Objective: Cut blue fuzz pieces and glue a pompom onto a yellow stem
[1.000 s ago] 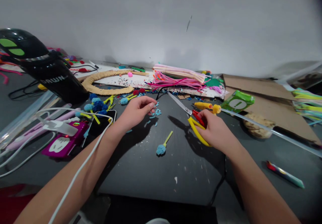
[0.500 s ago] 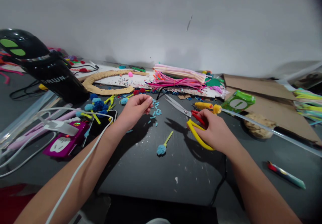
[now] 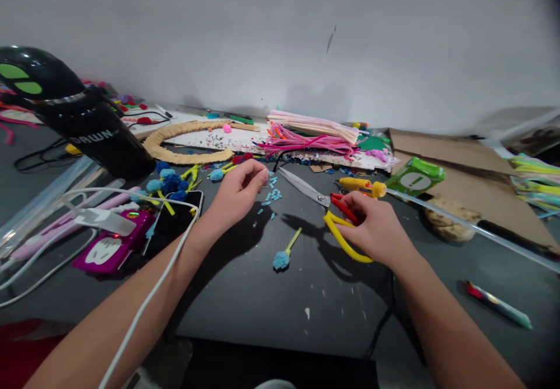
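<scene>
In my right hand (image 3: pixel 371 225) is a pair of scissors (image 3: pixel 304 188) with one red and one yellow handle, its closed blades pointing up and left. My left hand (image 3: pixel 242 188) has thumb and fingers pinched together; whatever lies between them is too small or hidden to name. Beside its fingertips, several short light-blue snippets (image 3: pixel 275 195) are scattered on the dark tabletop (image 3: pixel 245 307). Between both hands lies a small flower-like piece (image 3: pixel 282 259) with a fuzzy blue head and a yellow-green stem.
A black bottle (image 3: pixel 100 138) stands left, near a purple power adapter (image 3: pixel 105 252) with white cables. Pink pipe cleaners (image 3: pixel 312 135) are bundled at the back. Right are a yellow glue gun (image 3: pixel 361 186), a green packet (image 3: pixel 415 176) and a marker-like stick (image 3: pixel 499 305).
The scissor blades have closed together from slightly apart, and their tips have swung a little left toward my left hand. My left hand stays pinched, barely shifted.
</scene>
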`<state>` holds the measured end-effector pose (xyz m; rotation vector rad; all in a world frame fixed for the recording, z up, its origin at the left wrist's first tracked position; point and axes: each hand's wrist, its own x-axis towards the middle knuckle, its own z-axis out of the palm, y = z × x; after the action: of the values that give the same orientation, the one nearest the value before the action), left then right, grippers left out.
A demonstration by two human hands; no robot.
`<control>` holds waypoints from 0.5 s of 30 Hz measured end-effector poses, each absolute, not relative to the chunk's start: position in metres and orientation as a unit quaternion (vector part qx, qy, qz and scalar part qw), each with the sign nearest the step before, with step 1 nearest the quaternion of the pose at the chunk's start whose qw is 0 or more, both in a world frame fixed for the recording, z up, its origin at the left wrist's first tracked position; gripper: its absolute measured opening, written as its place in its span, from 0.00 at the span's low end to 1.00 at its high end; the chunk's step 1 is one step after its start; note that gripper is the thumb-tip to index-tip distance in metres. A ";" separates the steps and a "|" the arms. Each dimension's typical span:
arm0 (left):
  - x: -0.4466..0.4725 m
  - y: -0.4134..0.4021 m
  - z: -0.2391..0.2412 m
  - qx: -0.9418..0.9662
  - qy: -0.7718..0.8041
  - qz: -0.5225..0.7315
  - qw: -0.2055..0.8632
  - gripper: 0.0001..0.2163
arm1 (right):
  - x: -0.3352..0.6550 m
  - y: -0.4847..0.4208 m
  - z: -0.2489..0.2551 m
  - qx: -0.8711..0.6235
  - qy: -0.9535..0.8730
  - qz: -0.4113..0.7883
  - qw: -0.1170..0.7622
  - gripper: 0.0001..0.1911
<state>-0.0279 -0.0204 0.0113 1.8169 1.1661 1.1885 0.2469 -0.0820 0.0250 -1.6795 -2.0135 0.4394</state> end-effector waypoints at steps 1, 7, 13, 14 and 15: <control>-0.028 -0.020 0.011 0.693 0.442 0.461 0.335 0.10 | 0.246 -0.082 0.025 -0.611 -0.736 0.166 0.241 0.13; -0.028 -0.019 0.010 0.680 0.426 0.484 0.348 0.10 | 0.245 -0.083 0.023 -0.611 -0.733 0.182 0.237 0.13; -0.028 -0.021 0.014 0.689 0.432 0.470 0.342 0.11 | 0.244 -0.083 0.023 -0.605 -0.738 0.194 0.228 0.12; -0.028 -0.021 0.014 0.689 0.434 0.469 0.344 0.11 | 0.244 -0.083 0.023 -0.604 -0.738 0.195 0.228 0.12; -0.028 -0.021 0.014 0.688 0.434 0.468 0.346 0.12 | 0.244 -0.083 0.024 -0.603 -0.739 0.197 0.228 0.12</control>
<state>-0.0282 -0.0214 0.0144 1.7849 1.1270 1.2148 0.2437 -0.0831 0.0239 -1.6617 -2.0349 0.5423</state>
